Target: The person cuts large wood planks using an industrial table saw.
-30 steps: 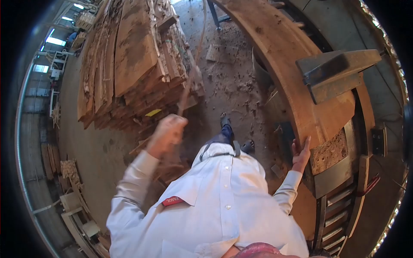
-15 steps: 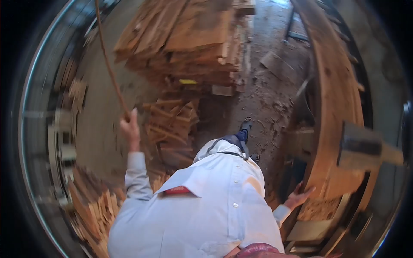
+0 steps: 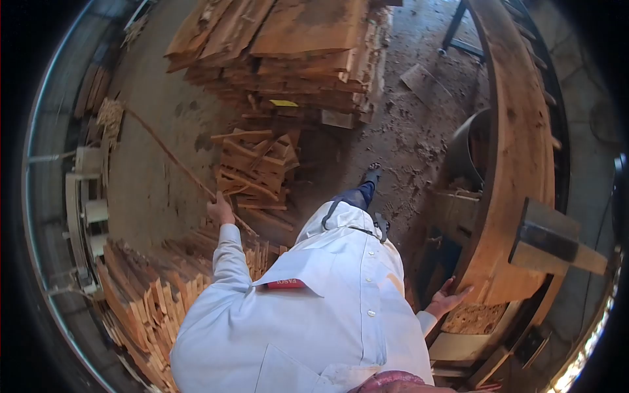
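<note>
My left hand is closed around a long thin wooden strip, which slants from the upper left down past my fist. Under its lower end lie several loose wood offcuts. On the other side, my right hand has its fingers spread, fingertips right at the near edge of a long thick wooden board. The board runs away from me along the right. A wooden block with a dark face overlaps the board's near end in this view.
A tall stack of rough planks stands ahead. Upright slats crowd the lower left. Wood chips litter the floor. A round metal container sits beside the board, with a dark metal stand farther off.
My left hand has come down and slightly right, and the strip has swung from steep to slanting lower. My right hand stays by the board's edge. The view has shifted slightly.
</note>
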The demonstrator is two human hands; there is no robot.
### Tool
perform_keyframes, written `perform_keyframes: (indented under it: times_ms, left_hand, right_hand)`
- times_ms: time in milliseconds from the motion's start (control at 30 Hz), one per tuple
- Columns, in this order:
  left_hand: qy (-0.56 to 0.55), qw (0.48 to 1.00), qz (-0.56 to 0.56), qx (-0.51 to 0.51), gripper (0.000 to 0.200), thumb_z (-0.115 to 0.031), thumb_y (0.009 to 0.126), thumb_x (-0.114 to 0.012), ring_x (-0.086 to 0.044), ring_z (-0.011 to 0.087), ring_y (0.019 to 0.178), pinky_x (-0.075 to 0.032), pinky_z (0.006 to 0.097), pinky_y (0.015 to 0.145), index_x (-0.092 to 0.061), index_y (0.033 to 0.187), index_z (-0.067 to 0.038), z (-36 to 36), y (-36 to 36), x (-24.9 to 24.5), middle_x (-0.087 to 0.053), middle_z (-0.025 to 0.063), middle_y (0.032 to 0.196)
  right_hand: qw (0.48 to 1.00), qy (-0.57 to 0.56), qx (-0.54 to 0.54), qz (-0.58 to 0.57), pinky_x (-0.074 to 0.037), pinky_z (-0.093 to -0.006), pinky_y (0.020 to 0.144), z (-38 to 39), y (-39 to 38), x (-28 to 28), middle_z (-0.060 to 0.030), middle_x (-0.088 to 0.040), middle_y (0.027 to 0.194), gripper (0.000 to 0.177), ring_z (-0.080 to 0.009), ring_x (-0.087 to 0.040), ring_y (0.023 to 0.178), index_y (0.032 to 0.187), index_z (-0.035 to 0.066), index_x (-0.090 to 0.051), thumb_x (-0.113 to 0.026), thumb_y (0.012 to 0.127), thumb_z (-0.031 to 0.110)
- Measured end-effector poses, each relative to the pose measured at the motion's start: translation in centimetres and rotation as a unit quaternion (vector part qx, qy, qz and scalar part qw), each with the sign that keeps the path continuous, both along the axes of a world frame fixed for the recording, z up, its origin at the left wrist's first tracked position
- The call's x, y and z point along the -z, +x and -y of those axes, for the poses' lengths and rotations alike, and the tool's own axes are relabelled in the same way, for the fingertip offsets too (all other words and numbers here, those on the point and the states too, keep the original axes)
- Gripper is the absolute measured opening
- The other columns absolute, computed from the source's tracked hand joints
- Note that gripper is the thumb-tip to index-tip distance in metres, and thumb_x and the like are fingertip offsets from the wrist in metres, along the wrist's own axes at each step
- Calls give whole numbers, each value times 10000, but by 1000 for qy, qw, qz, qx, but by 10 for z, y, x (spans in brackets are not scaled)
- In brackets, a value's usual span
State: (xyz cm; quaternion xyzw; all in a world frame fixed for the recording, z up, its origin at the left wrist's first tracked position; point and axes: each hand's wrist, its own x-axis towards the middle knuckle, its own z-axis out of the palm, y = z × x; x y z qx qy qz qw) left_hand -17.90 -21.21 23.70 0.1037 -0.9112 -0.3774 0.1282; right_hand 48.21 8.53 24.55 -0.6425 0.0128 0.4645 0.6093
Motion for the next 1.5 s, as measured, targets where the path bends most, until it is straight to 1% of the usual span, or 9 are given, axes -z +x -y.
perform_keyframes:
  times_ms: [200,400,500,633,967,1200,1300,1400,1500]
  left_hand:
    - [-5,991,109,-75,623,-367,813,-747,-682,448,1029,-513,483,880,-649,1038,206,29,-29,84,-695,344,1081]
    - [99,972,169,-130,599,-297,802,-813,-698,406,1036,-525,459,871,-645,1048,224,-14,4,86,-684,349,1137]
    - [-24,983,151,-106,546,-278,801,-818,-716,365,942,-544,435,804,-667,1005,205,-3,-11,90,-711,311,1059]
    - [190,961,158,-122,443,-260,841,-789,-673,280,711,-530,402,618,-677,888,167,3,-22,75,-702,200,820]
    - [127,970,164,-126,562,-381,899,-750,-595,253,617,-498,401,554,-649,919,171,22,-58,62,-643,138,764]
    - [-224,929,196,221,616,-440,900,-728,-707,365,1013,-535,445,878,-685,1159,117,24,-95,139,-734,248,1104]
    - [-123,882,328,314,506,-371,944,-701,-721,284,901,-565,423,799,-663,1156,87,-29,-48,168,-736,186,1043]
    - [-133,790,362,476,349,-263,940,-713,-704,158,750,-562,323,642,-692,1114,39,-164,52,76,-720,110,929]
    - [-128,728,297,604,346,-274,935,-695,-721,189,870,-570,347,796,-710,1130,11,-256,91,61,-757,122,979]
  right_hand:
    - [999,-19,-3,-28,-614,-287,741,-2,4,2,-122,-667,1200,732,-245,-684,913,1436,134,-530,-796,860,498]
    - [999,-27,-2,-26,-617,-289,711,-3,4,2,-129,-674,1182,764,-255,-689,905,1441,151,-527,-820,831,506]
    - [1000,-28,-2,-9,-618,-292,704,-4,0,-2,-124,-665,1196,770,-257,-686,901,1446,156,-522,-823,828,505]
    - [999,-41,16,-28,-622,-301,728,-5,13,7,-122,-652,1228,780,-260,-687,912,1456,158,-508,-812,834,516]
    - [998,-60,10,-14,-622,-308,726,-7,2,3,-109,-616,1275,818,-259,-674,912,1472,163,-486,-814,824,540]
    - [998,-55,14,-33,-634,-321,746,-3,18,13,-94,-649,1210,737,-253,-693,925,1452,189,-505,-777,862,537]
    - [998,-52,27,-32,-629,-305,709,-6,18,12,-64,-661,1171,700,-232,-699,847,1436,195,-518,-762,877,537]
    - [999,-38,27,-24,-618,-304,703,-3,16,18,-56,-663,1165,689,-221,-692,852,1434,186,-522,-756,886,533]
    - [998,-37,38,-33,-602,-302,721,-3,16,14,-43,-666,1164,670,-209,-681,877,1437,174,-523,-744,905,516]
